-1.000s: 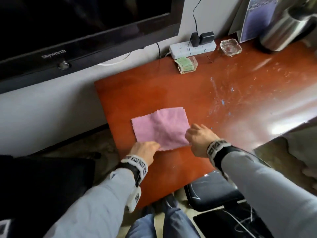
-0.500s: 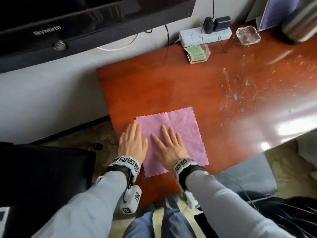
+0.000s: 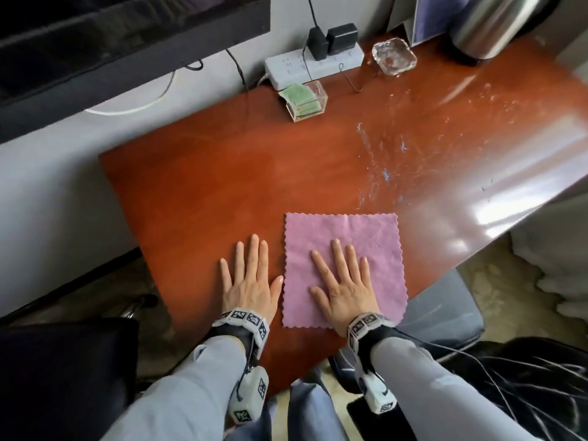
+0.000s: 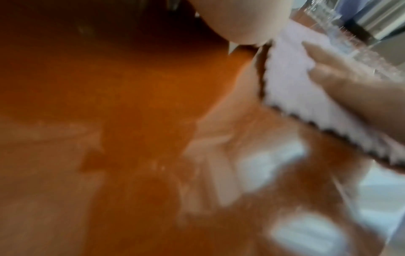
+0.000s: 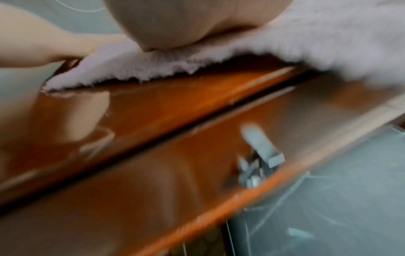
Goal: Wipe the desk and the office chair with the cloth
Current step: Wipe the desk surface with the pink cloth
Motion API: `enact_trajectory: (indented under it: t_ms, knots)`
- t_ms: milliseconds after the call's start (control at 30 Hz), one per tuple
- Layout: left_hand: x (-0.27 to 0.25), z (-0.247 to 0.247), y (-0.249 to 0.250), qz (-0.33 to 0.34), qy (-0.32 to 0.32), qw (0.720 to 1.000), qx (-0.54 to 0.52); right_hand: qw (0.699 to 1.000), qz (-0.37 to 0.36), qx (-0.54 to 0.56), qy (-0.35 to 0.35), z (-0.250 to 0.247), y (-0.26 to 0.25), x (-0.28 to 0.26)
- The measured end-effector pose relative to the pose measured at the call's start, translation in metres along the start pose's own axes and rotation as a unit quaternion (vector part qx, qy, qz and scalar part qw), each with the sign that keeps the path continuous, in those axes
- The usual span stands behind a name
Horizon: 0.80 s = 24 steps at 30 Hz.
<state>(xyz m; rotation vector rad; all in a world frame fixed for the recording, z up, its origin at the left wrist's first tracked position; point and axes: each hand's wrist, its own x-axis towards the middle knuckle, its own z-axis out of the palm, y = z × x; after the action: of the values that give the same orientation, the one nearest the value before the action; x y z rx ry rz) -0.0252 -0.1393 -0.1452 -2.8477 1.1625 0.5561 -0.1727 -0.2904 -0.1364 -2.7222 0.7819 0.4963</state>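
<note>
Cloth spread flat at the counter's near edge, right hand pressing it, left hand beside it.

The risk, as I judge it: the cloth (image 3: 343, 265) lies close to the near edge of the counter (image 3: 206, 186), so a pull toward the body could drag it off onto the chair (image 3: 445, 313) below; a wide sweep to the far side could knock the card box (image 3: 304, 101) or the ashtray (image 3: 394, 56). The right hand (image 3: 345, 283) lies flat on the cloth, fingers straight and spread, grasping nothing. The left hand (image 3: 249, 281) lies flat on the bare counter just left of the cloth, also released, its thumb almost at the cloth's left edge. White smears remain further right on the counter.
</note>
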Motion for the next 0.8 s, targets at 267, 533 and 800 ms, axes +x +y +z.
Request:
enact_trajectory:
  t_ms: [267,533,800]
  knots:
    - [-0.003,0.005,0.012,-0.032,0.032,0.999,0.017,0.999,-0.03,-0.005,0.025,-0.031,0.02,0.083]
    - [0.007,0.007,0.033,-0.096,0.023,0.995,-0.008,0.999,-0.046,0.013,0.01,-0.006,0.017,0.004]
    - [0.014,0.005,0.035,-0.066,0.027,0.997,-0.017,1.0,-0.009,0.021,-0.012,-0.005,0.017,-0.009]
